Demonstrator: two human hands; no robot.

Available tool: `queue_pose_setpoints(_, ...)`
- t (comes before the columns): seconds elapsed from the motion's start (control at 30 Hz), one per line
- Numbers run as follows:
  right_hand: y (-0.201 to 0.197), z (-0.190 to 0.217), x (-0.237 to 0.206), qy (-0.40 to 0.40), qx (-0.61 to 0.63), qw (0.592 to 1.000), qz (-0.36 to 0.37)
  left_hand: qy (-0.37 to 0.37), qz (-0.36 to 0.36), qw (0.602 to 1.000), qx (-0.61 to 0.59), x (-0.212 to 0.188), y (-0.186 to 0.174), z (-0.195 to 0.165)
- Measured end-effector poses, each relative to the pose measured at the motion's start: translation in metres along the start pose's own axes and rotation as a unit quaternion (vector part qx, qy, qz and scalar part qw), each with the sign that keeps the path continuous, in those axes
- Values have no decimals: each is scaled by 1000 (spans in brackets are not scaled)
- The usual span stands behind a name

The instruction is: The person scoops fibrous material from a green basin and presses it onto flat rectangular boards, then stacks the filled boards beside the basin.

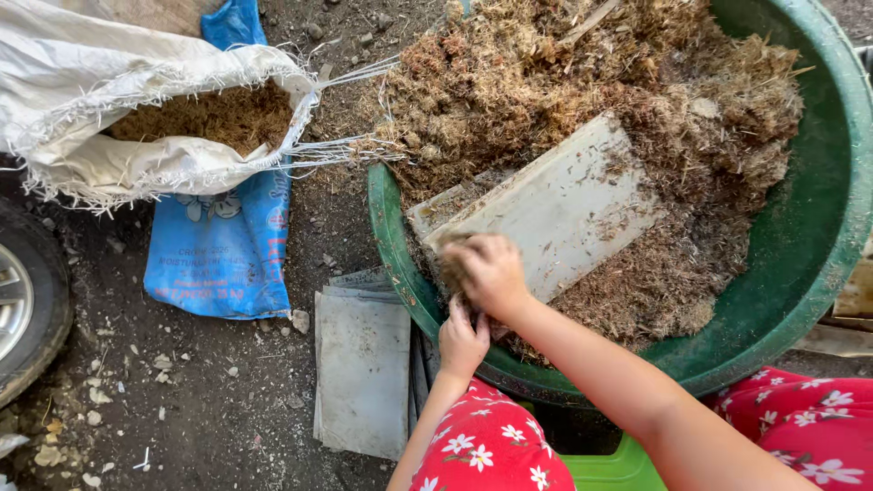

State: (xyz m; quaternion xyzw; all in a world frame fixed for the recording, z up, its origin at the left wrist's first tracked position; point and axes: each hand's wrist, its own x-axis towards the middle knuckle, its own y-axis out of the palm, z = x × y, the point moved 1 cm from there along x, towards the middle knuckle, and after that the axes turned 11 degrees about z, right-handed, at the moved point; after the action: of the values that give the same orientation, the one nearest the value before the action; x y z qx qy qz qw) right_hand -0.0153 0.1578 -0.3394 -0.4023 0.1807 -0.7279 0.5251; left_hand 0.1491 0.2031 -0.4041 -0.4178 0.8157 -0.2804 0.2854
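A view from above shows a person in red flowered clothing seated at a large green basin [823, 227] on bare dirt ground [227, 400]. The basin is heaped with dry brown fibrous husk [582, 82], piled mostly on its far and left side.

A pale grey rectangular board [564, 214] lies on the husk inside the basin. Its long axis runs diagonally, from the near left, at the basin's rim, up toward the far right. The near-left end of the board is the end closest to both hands.

The right hand [486, 271] rests on that near-left end, fingers curled around a clump of husk pressed against the board. The left hand [462, 341] sits just beneath and nearer, at the basin's rim, fingers bent and touching the right wrist area; whether it grips anything cannot be told. The right hand is the nearer one to the board.

On the ground to the left of the basin lie flat grey slabs [362, 373]. Farther left are a blue printed bag [218, 255], an open white woven sack [82, 82] holding more brown husk, and part of a vehicle tyre [27, 309].
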Motion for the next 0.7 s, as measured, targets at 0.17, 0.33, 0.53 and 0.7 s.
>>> queue_pose_setpoints(0.17,5,-63,29,27,-76,996,30,-6,3,1000,27,0,2,1)
queue_pose_setpoints(0.33,-63,-225,40,196,-232,953,-13,-2,3,999,45,-3,3,2)
queue_pose_setpoints(0.53,-44,-207,34,277,-168,944,-64,8,11,999,47,-3,2,0)
queue_pose_setpoints(0.7,18,-85,3,46,-48,997,32,7,5,998,59,-1,1,2)
